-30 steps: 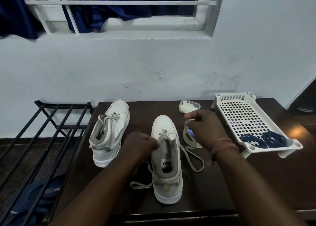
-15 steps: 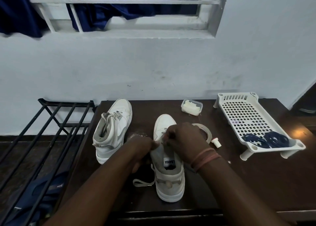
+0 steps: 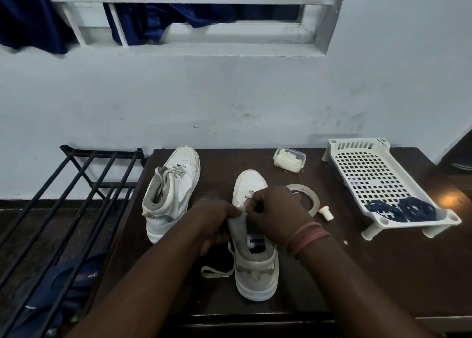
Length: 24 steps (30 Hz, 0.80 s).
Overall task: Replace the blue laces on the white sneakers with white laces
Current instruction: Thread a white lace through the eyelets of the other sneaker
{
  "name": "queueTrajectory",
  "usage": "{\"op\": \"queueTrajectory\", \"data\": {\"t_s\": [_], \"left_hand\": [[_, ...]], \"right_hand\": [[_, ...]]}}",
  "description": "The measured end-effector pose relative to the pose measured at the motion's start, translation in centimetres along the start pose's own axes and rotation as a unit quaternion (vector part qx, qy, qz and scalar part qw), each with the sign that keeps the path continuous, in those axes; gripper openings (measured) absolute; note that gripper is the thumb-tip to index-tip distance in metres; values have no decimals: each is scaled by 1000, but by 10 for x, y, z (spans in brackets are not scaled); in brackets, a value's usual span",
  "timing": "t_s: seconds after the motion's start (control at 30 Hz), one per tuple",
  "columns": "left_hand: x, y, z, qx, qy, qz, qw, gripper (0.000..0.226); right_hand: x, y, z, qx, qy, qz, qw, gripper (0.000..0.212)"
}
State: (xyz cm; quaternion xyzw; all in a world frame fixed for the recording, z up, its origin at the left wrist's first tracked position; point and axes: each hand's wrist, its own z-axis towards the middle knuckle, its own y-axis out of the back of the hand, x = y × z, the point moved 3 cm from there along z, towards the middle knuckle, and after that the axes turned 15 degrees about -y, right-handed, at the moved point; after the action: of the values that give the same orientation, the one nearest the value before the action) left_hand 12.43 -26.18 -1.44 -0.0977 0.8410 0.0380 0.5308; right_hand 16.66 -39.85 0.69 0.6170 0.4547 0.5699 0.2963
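Two white high-top sneakers stand on the dark table [image 3: 357, 274]. The near sneaker [image 3: 255, 268] points away from me, and a white lace end [image 3: 217, 271] loops out on its left. My left hand [image 3: 217, 222] grips the left side of the shoe's tongue and collar. My right hand [image 3: 275, 213] pinches the white lace over the eyelets; the lace there is hidden by my fingers. The far sneaker [image 3: 173, 192], laced in white, stands to the left. The blue laces [image 3: 401, 210] lie coiled in the white basket.
A white perforated basket [image 3: 370, 174] stands at the right. A tape roll [image 3: 310, 197] and a small white cap [image 3: 326, 213] lie right of the near shoe. A clear box [image 3: 290, 159] sits at the back. A black metal rack [image 3: 76, 197] stands left of the table.
My right hand, which held a loop of lace out to the right a second ago, has come in over the shoe's eyelets. The left hand stays on the shoe.
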Motion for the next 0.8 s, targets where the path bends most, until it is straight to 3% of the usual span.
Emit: {"op": "queueTrajectory", "data": {"t_s": [0.13,0.4,0.53,0.63,0.7,0.77,0.8], "left_hand": [[-2,2,3,0,15,-38,999,21],[3,0,3,29,-9,-8,1000,12],[3,-2,3,28,-31,79,996,11],[-15,5,8,-41,-96,120,987,9],[-39,16,9,-119,-165,-29,979,21],[-58,29,4,-144,-173,-182,957,30],[-60,36,4,-140,-161,-179,961,32]], "right_hand": [[-1,-3,1,-16,-3,10,1000,13],[5,-1,-4,-65,47,13,997,11],[2,-1,-2,-76,11,6,997,11],[-5,-1,-4,-69,-85,-23,994,34],[-12,-4,-3,-34,-133,28,990,37],[-17,-9,1,-6,-149,63,987,35],[-18,-11,4,-2,-151,70,986,32]]}}
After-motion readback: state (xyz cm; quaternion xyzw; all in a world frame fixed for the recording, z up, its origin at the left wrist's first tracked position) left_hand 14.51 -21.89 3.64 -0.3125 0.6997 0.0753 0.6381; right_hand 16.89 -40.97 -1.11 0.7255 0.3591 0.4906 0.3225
